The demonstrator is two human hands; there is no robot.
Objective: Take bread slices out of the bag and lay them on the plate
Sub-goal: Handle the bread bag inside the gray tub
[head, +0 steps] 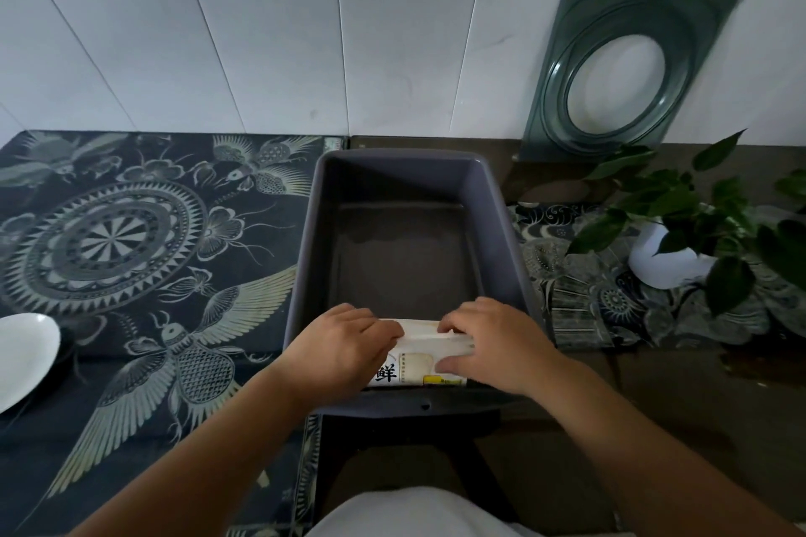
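A patterned cloth (131,231) covers the counter; on it stands a grey bin (405,170), bare but for the bread bag (414,355) lying at its near end. The plate (24,358) sits well apart at the far left edge. Both hands rest on the bag, left hand (338,347) and right hand (497,344), fingers curled at its top fold, seemingly pinching it. No slice shows; opening looks to be the step in hand, and next the fold must be parted wide enough to reach in
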